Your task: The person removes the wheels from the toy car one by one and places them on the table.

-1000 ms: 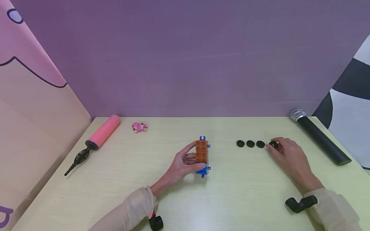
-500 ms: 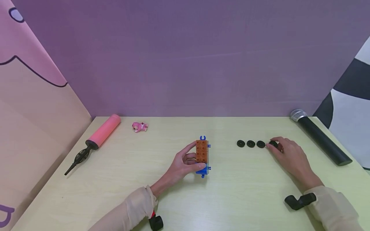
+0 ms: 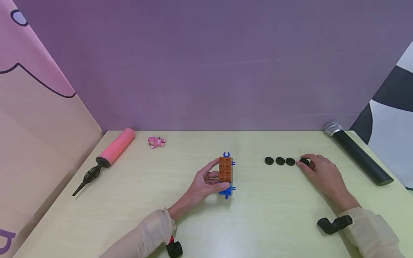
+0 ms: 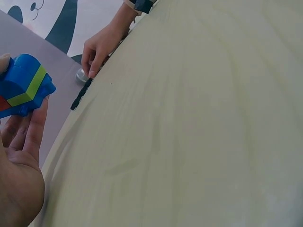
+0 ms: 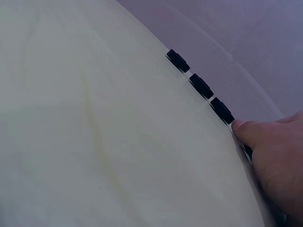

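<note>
In the head view my left hand (image 3: 200,188) holds a toy vehicle body (image 3: 225,170) upright near the middle of the table. Its top is orange-brown with studs, its lower end is blue, and short blue pegs stick out on the right. The left wrist view shows its blue end with a lime stripe (image 4: 32,90). My right hand (image 3: 326,179) pinches a small black toy wheel (image 3: 304,162) at the tabletop, partly covered by the fingers. To its left three matching wheels lie in a row, the nearest wheel (image 3: 290,162) close to my fingertips.
A black microphone (image 3: 359,156) lies along the right side of the table (image 3: 129,222). At the left lies a pink hand pump (image 3: 116,148) with a black nozzle. A small pink bear figure (image 3: 156,142) lies near the back edge, before a purple wall (image 3: 206,71).
The wheel beside my right fingertips has shifted very slightly left, closer to its neighbour, and the pinched wheel moved a touch left too. My left hand keeps its hold, unmoved.
</note>
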The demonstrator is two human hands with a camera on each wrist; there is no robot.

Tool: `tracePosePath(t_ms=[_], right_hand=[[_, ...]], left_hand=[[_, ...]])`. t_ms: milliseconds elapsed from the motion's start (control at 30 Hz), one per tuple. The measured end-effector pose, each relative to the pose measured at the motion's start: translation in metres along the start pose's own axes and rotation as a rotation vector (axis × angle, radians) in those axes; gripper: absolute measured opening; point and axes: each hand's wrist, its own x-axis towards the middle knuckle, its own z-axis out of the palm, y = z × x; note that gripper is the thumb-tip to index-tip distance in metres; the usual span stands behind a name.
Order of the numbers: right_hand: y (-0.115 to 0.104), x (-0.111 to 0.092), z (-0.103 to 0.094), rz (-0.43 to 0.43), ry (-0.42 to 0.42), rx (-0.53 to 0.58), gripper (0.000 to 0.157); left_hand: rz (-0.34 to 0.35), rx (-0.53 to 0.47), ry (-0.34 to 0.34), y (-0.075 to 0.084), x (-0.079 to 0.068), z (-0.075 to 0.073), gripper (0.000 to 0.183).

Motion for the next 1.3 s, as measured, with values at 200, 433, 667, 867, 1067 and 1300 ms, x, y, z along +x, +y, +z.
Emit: tracePosePath(t_ms=[200, 433, 667, 867, 1067, 1300], right_hand=[[-0.001, -0.001, -0.001, 0.0, -0.004, -0.001, 0.028], [-0.001, -0.002, -0.002, 0.001, -0.01, 0.003, 0.029], [-0.002, -0.003, -0.003, -0.007, 0.016, 0.014, 0.034], [-0.007, -0.006, -0.006, 0.029, -0.003, 0.035, 0.045], [-0.014, -0.011, -0.01, 0.084, 0.021, 0.067, 0.048], [-0.028, -0.023, -0.008, 0.059, 0.132, 0.148, 0.028]], left_hand=[[0.002, -0.003, -0.004, -0.001, 0.0, 0.0, 0.086], [0.002, -0.008, -0.007, 0.001, 0.0, 0.0, 0.086], [0.0, -0.02, -0.009, 0.001, 0.0, 0.001, 0.087], [-0.007, -0.016, -0.007, 0.0, -0.001, 0.001, 0.087], [-0.013, -0.009, -0.016, -0.001, 0.001, 0.002, 0.085], [-0.028, 0.01, -0.04, 0.001, 0.001, 0.002, 0.081]])
